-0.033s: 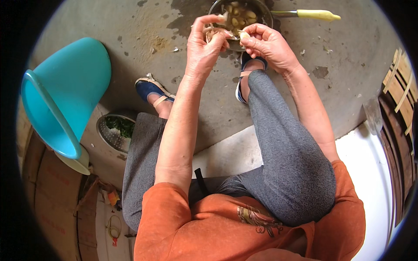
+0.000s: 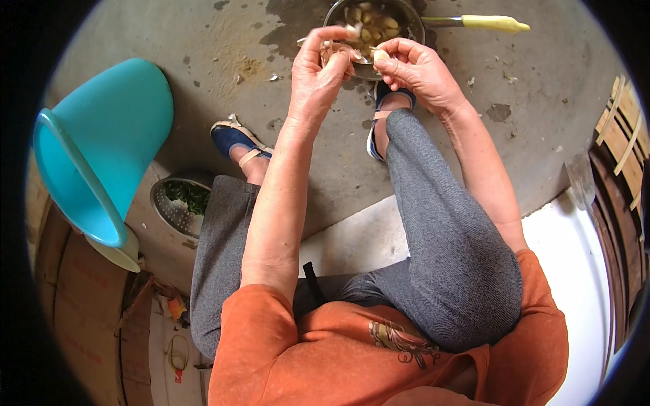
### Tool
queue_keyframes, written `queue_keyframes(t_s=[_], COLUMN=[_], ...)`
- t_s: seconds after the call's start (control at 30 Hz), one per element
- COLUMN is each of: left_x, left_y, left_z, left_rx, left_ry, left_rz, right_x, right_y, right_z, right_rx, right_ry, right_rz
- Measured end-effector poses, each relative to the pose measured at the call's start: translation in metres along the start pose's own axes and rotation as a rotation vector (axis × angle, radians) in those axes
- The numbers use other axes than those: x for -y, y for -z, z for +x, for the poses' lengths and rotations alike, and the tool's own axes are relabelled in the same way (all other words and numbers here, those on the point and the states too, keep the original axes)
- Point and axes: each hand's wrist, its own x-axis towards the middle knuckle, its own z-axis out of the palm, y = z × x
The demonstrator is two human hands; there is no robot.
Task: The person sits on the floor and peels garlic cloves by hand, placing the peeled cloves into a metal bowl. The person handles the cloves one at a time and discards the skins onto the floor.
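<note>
My left hand (image 2: 316,73) is curled around papery, pinkish-white garlic skins (image 2: 336,50), with its index finger stretched out over them. A pale scrap of skin sits at that fingertip. Between thumb and fingers, my right hand (image 2: 416,70) pinches a whitish garlic clove (image 2: 381,55). Both hands are close together over the near rim of a metal pan (image 2: 421,34). Several peeled cloves (image 2: 369,32) lie in brownish water inside it. The hands hide part of the pan's near side, and its yellow handle (image 2: 494,24) points right.
On the left stands a turquoise plastic tub (image 2: 115,128). Near my left leg is a perforated metal colander (image 2: 177,215) holding green leaves (image 2: 189,196). Bits of peel and wet patches dot the concrete floor (image 2: 352,172). A flat metal blade (image 2: 580,179) leans by wooden slats (image 2: 623,128) at right.
The left index fingertip and its scrap of skin have shifted very slightly to the right. My right hand and the clove look unmoved.
</note>
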Motion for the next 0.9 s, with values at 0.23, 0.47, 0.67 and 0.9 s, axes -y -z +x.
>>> queue_keyframes(t_s=[0.23,0.47,0.67,0.9], left_x=[-0.001,0.006,0.010,0.005], left_y=[-0.003,0.003,-0.004,-0.012], left_z=[-0.002,-0.005,-0.012,-0.010], left_rx=[0.137,0.062,0.003,-0.056], left_ry=[0.005,-0.039,0.029,-0.055], left_rz=[0.155,0.267,0.023,0.068], right_x=[0.001,0.008,0.010,0.017], right_y=[-0.004,-0.008,-0.006,0.006], right_z=[0.002,-0.002,-0.002,0.002], right_rx=[0.053,0.012,0.138,0.189], right_ry=[0.051,0.011,0.010,-0.069], right_rz=[-0.043,-0.144,-0.073,0.041])
